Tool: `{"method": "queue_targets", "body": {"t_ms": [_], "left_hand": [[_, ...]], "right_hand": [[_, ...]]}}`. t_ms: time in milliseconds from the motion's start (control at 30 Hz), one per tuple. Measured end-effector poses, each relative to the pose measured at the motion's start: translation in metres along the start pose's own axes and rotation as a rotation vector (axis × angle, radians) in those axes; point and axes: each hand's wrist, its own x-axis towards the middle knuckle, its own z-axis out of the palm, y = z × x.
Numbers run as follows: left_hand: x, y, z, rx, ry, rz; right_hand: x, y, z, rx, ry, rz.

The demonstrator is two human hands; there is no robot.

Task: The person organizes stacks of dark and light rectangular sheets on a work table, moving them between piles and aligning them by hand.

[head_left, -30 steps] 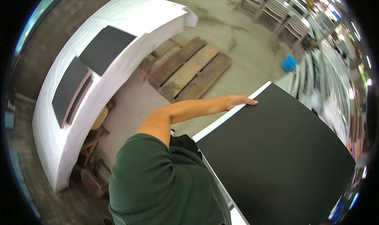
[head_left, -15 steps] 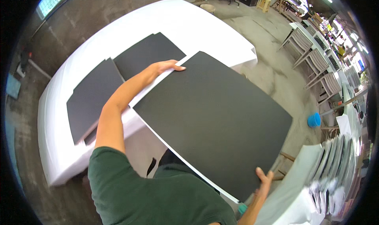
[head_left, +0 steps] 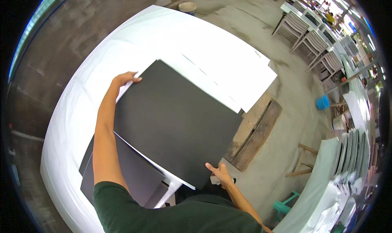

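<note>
A large black sheet with a white edge is held level between my hands, over the front part of the white-covered table. My left hand grips its far left edge, thumb on top and fingers underneath. At the near right corner, my right hand pinches the edge with its thumb on top; its other fingers are partly hidden. Under my left arm, more black sheets lie on the table, partly covered by the held one. Whether the held sheet touches the table, I cannot tell.
White sheets form the table's far right part. A wooden pallet sits on the floor to the right. Further right are a wooden stool frame, a green stool, a blue bucket, stacked sheets and plastic chairs.
Both hands have carried the black sheet leftward, from beside the table to over it. It now covers part of the other black sheets. The view has shifted, bringing the wooden pallet into sight.
</note>
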Motion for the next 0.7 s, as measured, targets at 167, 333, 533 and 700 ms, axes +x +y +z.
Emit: {"method": "queue_targets", "body": {"t_ms": [167, 333, 533, 700], "left_hand": [[0.108, -0.096, 0.063, 0.361, 0.292, -0.116], [0.085, -0.115, 0.101, 0.008, 0.442, 0.048], [0.001, 0.009, 0.096, -0.358, 0.334, -0.062], [-0.018, -0.03, 0.087, -0.411, 0.324, -0.013]], "right_hand": [[0.039, 0.017, -0.007, 0.134, 0.211, -0.1], [0.05, -0.048, 0.011, 0.448, 0.205, -0.048], [0.049, -0.053, 0.005, 0.483, 0.312, 0.015], [0.054, -0.049, 0.009, 0.685, 0.009, 0.022]]}}
